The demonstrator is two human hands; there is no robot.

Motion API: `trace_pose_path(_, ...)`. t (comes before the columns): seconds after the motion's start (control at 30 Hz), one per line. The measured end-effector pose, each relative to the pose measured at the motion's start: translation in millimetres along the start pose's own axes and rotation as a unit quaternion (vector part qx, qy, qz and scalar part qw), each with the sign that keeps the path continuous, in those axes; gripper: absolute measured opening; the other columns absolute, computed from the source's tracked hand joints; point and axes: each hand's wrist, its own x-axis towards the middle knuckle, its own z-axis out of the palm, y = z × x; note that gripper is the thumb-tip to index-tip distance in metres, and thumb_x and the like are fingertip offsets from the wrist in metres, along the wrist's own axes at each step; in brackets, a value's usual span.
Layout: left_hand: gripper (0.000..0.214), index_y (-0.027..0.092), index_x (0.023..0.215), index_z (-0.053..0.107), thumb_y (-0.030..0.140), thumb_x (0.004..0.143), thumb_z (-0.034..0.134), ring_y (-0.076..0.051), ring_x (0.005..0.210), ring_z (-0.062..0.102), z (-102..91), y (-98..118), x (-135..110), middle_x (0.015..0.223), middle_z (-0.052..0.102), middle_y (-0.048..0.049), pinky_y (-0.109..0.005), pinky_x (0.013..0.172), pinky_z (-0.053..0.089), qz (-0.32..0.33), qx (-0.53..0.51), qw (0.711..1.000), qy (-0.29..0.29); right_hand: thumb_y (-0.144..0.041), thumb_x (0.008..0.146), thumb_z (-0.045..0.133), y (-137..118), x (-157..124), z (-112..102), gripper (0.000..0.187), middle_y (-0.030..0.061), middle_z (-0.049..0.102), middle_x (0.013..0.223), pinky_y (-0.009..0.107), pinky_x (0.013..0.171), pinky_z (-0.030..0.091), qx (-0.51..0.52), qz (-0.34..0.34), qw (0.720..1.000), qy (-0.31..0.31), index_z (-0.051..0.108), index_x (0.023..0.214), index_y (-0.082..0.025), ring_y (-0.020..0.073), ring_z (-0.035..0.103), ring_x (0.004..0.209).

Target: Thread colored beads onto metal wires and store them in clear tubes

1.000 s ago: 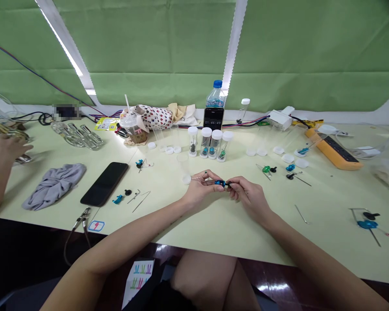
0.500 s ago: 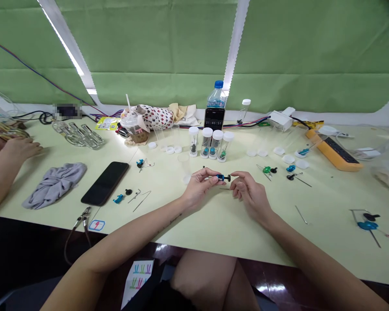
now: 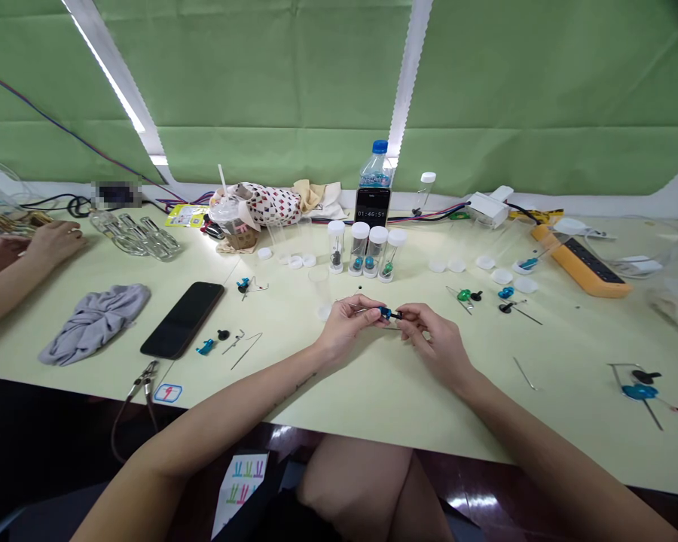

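Between the thumb and fingers of my left hand (image 3: 346, 325) is a small blue plastic part (image 3: 383, 312). A black knob (image 3: 395, 315) sticks out of its right end, and the fingers of my right hand (image 3: 434, 337) are closed around the knob's outer end. Part of the blue piece is covered by my left fingertips. Just behind my left hand stands a clear tube (image 3: 319, 290) without a cap. Farther back, several white-capped tubes (image 3: 377, 252) hold small blue, green and black parts.
Loose blue part (image 3: 205, 346), black knob (image 3: 223, 335) and bent wires (image 3: 246, 351) lie to the left, beside a black phone (image 3: 182, 320) and grey cloth (image 3: 97, 325). More parts (image 3: 639, 391) lie right. An orange power strip (image 3: 584, 263) sits behind. Another person's hands (image 3: 50, 245) are far left.
My right hand has closed its fingers onto the black knob, which it was only near before. The left hand keeps its hold. The other person's hands have shifted slightly right.
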Motion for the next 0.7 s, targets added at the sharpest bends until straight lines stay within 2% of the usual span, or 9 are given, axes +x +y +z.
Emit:
trace_pose_path(0.3, 0.022, 0.012, 0.082, 0.066, 0.028, 0.068, 0.073, -0.014, 0.072, 0.064, 0.0, 0.4, -0.1, 0.081, 0.068, -0.0056, -0.032, 0.078, 0.049, 0.007, 0.007, 1.0, 0.002, -0.039, 0.092, 0.043, -1.3, 0.3, -2.2, 0.025, 0.0024, 0.065, 0.076, 0.026, 0.058, 0.049, -0.021, 0.0, 1.0, -0.011, 0.054, 0.103, -0.021, 0.0132, 0.06, 0.058)
trace_pose_path(0.4, 0.022, 0.012, 0.083, 0.066, 0.028, 0.07, 0.072, -0.014, 0.073, 0.064, 0.1, 0.6, -0.1, 0.08, 0.068, -0.0058, -0.031, 0.077, 0.05, 0.012, 0.008, 1.0, 0.001, -0.039, 0.091, 0.044, -1.0, 0.8, -2.0, 0.026, 0.0026, 0.065, 0.08, 0.026, 0.059, 0.05, -0.021, -0.003, 1.0, -0.008, 0.053, 0.108, -0.022, 0.0133, 0.061, 0.06)
trace_pose_path(0.53, 0.023, 0.011, 0.084, 0.066, 0.029, 0.07, 0.072, -0.015, 0.074, 0.064, 0.2, 1.1, -0.1, 0.081, 0.068, -0.0064, -0.031, 0.077, 0.05, 0.011, 0.009, 1.0, 0.002, -0.036, 0.088, 0.052, 1.0, 1.1, -0.4, 0.029, 0.0046, 0.065, 0.094, 0.027, 0.063, 0.053, -0.034, -0.043, 0.998, 0.026, 0.051, 0.113, -0.023, 0.0152, 0.064, 0.072)
trace_pose_path(0.7, 0.024, 0.011, 0.084, 0.066, 0.03, 0.07, 0.072, -0.016, 0.076, 0.064, -0.4, 0.7, 0.5, 0.083, 0.069, -0.0078, -0.032, 0.078, 0.05, 0.01, 0.019, 1.0, 0.004, -0.031, 0.089, 0.05, 3.1, 1.0, 0.4, 0.021, 0.0034, 0.066, 0.09, 0.029, 0.067, 0.053, -0.052, -0.075, 0.995, 0.029, 0.055, 0.107, -0.023, 0.0158, 0.064, 0.073)
